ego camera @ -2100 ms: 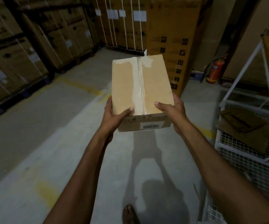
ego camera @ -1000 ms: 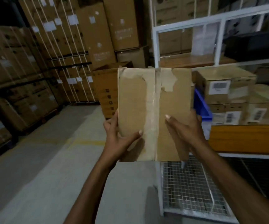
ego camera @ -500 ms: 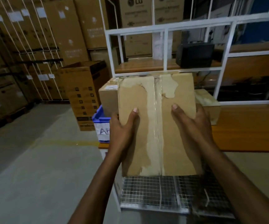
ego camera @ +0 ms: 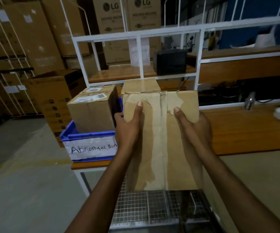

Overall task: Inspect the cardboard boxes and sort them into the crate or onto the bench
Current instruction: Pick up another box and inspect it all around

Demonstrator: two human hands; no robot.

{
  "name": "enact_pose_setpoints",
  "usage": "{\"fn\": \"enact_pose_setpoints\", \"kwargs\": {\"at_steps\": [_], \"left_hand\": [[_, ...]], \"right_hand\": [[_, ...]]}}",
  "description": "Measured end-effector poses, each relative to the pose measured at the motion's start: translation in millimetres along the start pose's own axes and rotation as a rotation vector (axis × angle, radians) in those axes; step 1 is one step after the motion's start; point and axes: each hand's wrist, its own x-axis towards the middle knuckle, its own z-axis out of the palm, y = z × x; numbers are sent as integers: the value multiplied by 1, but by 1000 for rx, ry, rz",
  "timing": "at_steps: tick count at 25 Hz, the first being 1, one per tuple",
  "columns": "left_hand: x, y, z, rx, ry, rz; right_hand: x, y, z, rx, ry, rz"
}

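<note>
Both arms reach forward above a wire-mesh cart [ego camera: 135, 207]. The left hand [ego camera: 129, 126] and right hand [ego camera: 197, 127] clasp the taped cardboard box [ego camera: 162, 148] by its sides, thumbs on top (tape torn), just right of the blue crate [ego camera: 88, 137]. The crate sits on the bench [ego camera: 245, 132] and holds a labelled box [ego camera: 92, 113].

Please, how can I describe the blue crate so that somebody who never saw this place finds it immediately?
Look at the long wooden bench with the white metal frame. On its left end stands a blue plastic crate, with a brown cardboard box inside it. It is the only blue container, and a white label on its front says "Abnormal Bin" in handwriting.
</note>
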Motion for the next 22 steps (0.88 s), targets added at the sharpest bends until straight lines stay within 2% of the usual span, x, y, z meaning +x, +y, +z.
{"fn": "enact_pose_setpoints", "kwargs": {"at_steps": [7,8,12,17,22], "left_hand": [[33,-2,30,128,73,9],[36,-4,32,136,41,22],[46,-21,29,107,-255,64],[61,-33,50,81,-193,118],[94,-45,64,162,-149,134]], "right_hand": [[20,-1,10,-76,153,31],[25,3,9,-88,131,51],[51,16,-5,-47,-82,105],[76,35,4,-142,-49,30],[103,66,35,-134,-104,88]]}}
